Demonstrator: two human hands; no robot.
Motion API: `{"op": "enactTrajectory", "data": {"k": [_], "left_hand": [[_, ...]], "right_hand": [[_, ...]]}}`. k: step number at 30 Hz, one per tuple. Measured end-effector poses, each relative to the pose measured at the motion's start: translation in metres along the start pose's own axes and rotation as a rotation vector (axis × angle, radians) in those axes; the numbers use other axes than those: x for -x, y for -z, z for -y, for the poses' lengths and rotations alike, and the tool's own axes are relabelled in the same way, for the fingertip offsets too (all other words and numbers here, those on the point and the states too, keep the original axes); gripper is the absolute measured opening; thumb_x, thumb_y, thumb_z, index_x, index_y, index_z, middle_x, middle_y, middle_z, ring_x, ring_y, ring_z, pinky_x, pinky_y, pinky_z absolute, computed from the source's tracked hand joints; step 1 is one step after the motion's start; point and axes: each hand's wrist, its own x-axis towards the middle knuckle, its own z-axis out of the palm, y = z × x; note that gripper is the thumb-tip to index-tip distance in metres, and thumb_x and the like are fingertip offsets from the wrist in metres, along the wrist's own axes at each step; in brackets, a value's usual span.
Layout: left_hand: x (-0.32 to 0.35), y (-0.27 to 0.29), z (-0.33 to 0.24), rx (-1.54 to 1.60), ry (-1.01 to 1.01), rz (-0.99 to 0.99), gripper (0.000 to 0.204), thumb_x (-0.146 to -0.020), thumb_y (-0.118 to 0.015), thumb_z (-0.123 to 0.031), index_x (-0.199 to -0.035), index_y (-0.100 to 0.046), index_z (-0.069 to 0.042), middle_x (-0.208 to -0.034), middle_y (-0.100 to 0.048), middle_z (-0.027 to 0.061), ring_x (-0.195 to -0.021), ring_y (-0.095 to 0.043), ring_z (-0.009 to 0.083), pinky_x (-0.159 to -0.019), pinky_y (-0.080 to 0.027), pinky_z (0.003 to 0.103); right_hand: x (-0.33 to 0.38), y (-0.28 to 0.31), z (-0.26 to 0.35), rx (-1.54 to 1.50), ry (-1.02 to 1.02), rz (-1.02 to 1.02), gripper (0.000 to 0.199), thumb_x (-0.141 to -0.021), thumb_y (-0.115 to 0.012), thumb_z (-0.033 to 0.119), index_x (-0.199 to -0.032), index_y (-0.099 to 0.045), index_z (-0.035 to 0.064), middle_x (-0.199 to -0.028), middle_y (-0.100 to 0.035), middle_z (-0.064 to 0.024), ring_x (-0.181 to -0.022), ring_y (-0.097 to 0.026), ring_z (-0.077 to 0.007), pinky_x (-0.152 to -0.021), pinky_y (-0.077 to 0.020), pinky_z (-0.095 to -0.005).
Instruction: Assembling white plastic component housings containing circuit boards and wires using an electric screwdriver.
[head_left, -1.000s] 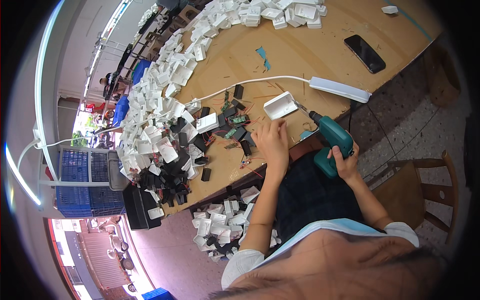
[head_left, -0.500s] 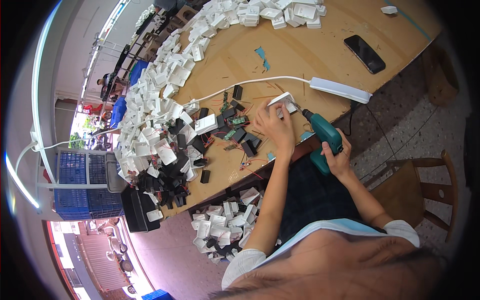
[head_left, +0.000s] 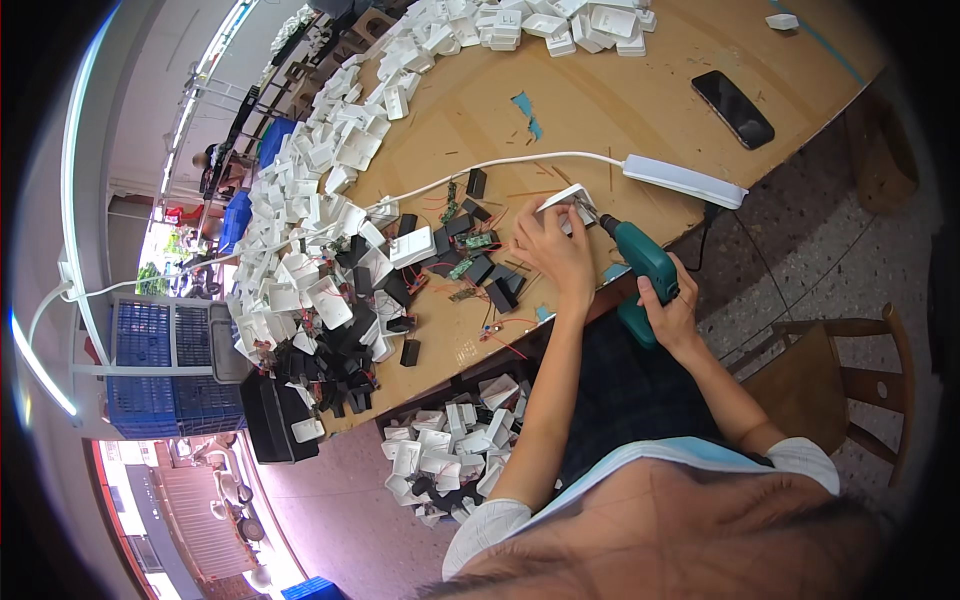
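Note:
My left hand (head_left: 553, 255) closes its fingers on a small white plastic case (head_left: 566, 198) at the near edge of the cardboard-topped table. In my right hand (head_left: 674, 310) is a green cordless drill (head_left: 645, 256), gripped by its handle. Its bit reaches the case beside my left fingertips; the exact contact point is too small to make out. Left of my left hand lie several black boxes (head_left: 502, 293), green circuit boards (head_left: 481, 241) with red wires, and another white case (head_left: 412, 247).
A white power strip (head_left: 685, 182) and a black phone (head_left: 733, 109) lie to the right. White cases (head_left: 355, 150) are heaped along the table's left and far sides. More fill a container (head_left: 450, 445) below. A black bin (head_left: 280, 420) stands at the left corner, a wooden chair (head_left: 815, 390) at right.
Both hands stay at nearly the same spot, with the case and drill still held. The drill body has shifted very slightly to the left.

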Motion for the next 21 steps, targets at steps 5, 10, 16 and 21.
{"op": "enactTrajectory", "data": {"k": [5,10,16,21], "left_hand": [[0.000,0.000,0.000,0.014,0.003,0.000,0.011,-0.085,-0.076,-0.016,-0.090,-0.070,-0.009,-0.123,-0.058,0.0082,-0.123,-0.050,0.0295,-0.103,-0.030,0.050],[-0.001,0.000,0.000,0.010,0.010,0.004,0.010,-0.085,-0.077,-0.017,-0.090,-0.073,-0.010,-0.122,-0.059,0.0092,-0.122,-0.048,0.0317,-0.099,-0.031,0.047],[0.000,-0.002,0.001,-0.007,0.000,-0.011,0.012,-0.084,-0.077,-0.019,-0.090,-0.073,-0.010,-0.122,-0.058,0.0087,-0.121,-0.048,0.0314,-0.097,-0.032,0.047],[0.001,-0.003,-0.001,-0.010,0.002,-0.016,0.012,-0.083,-0.077,-0.018,-0.090,-0.071,-0.010,-0.121,-0.058,0.0086,-0.122,-0.049,0.0303,-0.099,-0.032,0.048]], "right_hand": [[0.000,-0.002,0.007,-0.004,-0.028,-0.010,0.022,-0.094,-0.068,0.013,-0.106,-0.065,-0.0051,-0.094,-0.063,-0.0165,-0.084,-0.065,-0.0326,-0.077,-0.0511,-0.0376],[0.000,-0.005,0.010,0.013,-0.049,-0.034,0.020,-0.094,-0.068,0.013,-0.101,-0.064,-0.0053,-0.091,-0.063,-0.0168,-0.082,-0.064,-0.0339,-0.075,-0.0506,-0.0392],[0.000,-0.007,0.010,-0.003,-0.031,-0.063,0.021,-0.095,-0.069,0.014,-0.101,-0.065,-0.0053,-0.090,-0.063,-0.0159,-0.079,-0.064,-0.0317,-0.073,-0.0509,-0.0386],[0.002,-0.006,0.012,-0.007,-0.097,-0.049,0.020,-0.096,-0.068,0.013,-0.101,-0.064,-0.0059,-0.087,-0.062,-0.0136,-0.074,-0.065,-0.0263,-0.067,-0.0509,-0.0367]]}}
